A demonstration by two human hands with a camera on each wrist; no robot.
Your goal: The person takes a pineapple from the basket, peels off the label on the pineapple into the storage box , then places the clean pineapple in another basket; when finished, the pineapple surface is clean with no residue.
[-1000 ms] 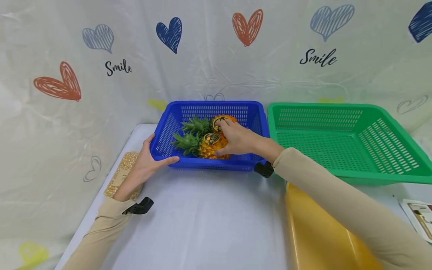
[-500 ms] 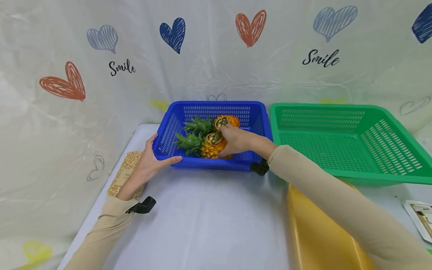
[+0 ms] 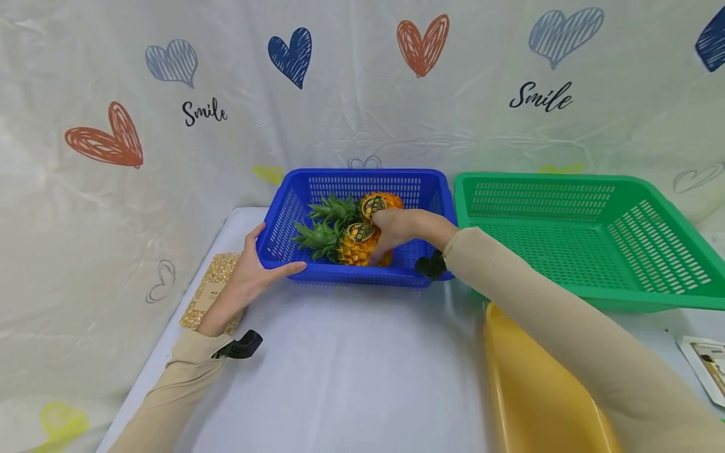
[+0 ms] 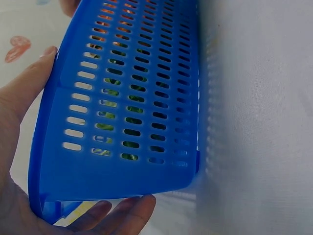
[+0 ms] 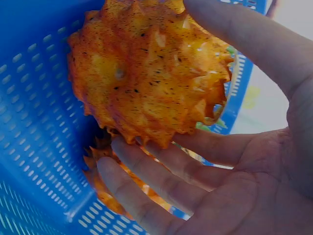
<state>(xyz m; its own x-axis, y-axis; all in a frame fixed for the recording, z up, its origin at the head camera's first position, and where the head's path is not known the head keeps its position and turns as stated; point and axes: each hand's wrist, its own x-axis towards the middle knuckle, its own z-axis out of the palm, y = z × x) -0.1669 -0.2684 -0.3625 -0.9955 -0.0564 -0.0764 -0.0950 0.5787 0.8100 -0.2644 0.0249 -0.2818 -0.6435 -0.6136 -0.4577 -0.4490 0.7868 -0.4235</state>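
Two pineapples with green crowns and round black-and-gold labels lie side by side in a blue plastic basket (image 3: 351,277). My right hand (image 3: 396,228) reaches in from the right and holds the front pineapple (image 3: 352,251), thumb on its near side. In the right wrist view, that pineapple (image 5: 146,73) sits between thumb and fingers, the fingertips against its spiky skin. The back pineapple (image 3: 389,200) lies just behind it, partly covered by the hand. At the basket's left front corner, my left hand (image 3: 249,274) grips the rim, thumb along the front edge.
A green basket (image 3: 566,292) stands right of the blue one. A yellow bin (image 3: 538,384) is at the lower right, partly under my right sleeve. A bag of corn kernels (image 3: 206,296) lies beneath my left wrist. A patterned packet (image 3: 705,365) lies at the right edge.
My right hand has closed from over both pineapples onto the front one, its wrist rising and shifting slightly left. The left hand keeps its grip on the blue basket.
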